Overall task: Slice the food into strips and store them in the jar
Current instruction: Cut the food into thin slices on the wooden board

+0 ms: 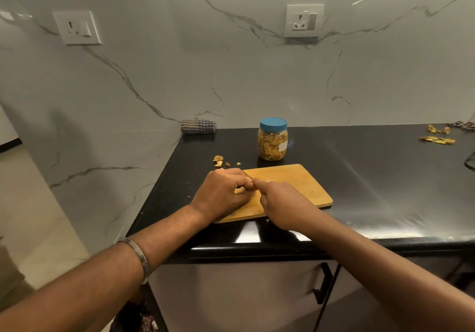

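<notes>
Food (240,190) sits pinched in left-hand fingers (245,183) on the board (295,180); right-hand fingers (259,184) curled, contents unclear.

Two bare forearms enter from the bottom edge, no sleeves showing on either. Left hand (221,193) bare, no rings visible, no glove. Right hand (285,203) likewise bare, nothing worn on the fingers that can be seen. One piece of jewellery only: a plain silver metal bangle (137,257) round the left forearm, flat band, shiny, with small engraved marks on its outer face, too small to read. Right wrist and forearm carry no watch or band. Fine hair shows along the left forearm. Nails mostly hidden.
</notes>
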